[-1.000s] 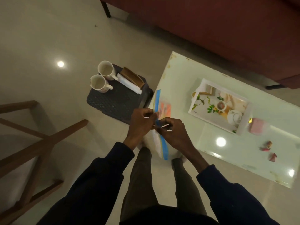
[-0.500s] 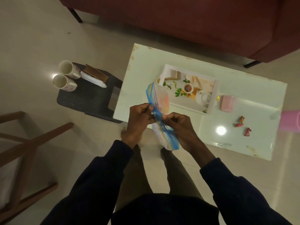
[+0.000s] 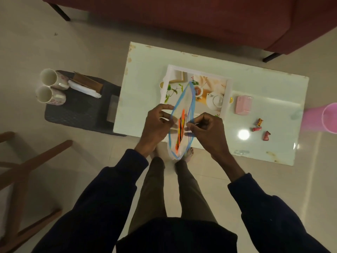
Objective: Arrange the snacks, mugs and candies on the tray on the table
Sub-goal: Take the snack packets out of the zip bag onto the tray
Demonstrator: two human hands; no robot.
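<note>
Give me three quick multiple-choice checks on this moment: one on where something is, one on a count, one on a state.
1. Where are the two mugs?
A. on the tray
B. on the dark stool left of the table
C. on the floor

2. How many wrapped candies lie on the table?
A. one
B. three
C. five

3. What state is the zip bag in?
A. sealed flat
B. mouth pulled open
C. lying on the tray

Answers: 1 B, both mugs lie on the dark stool. 2 B, three wrappers sit right of the tray. 3 B, the left hand and right hand each pull one side of its blue-edged mouth apart.
</note>
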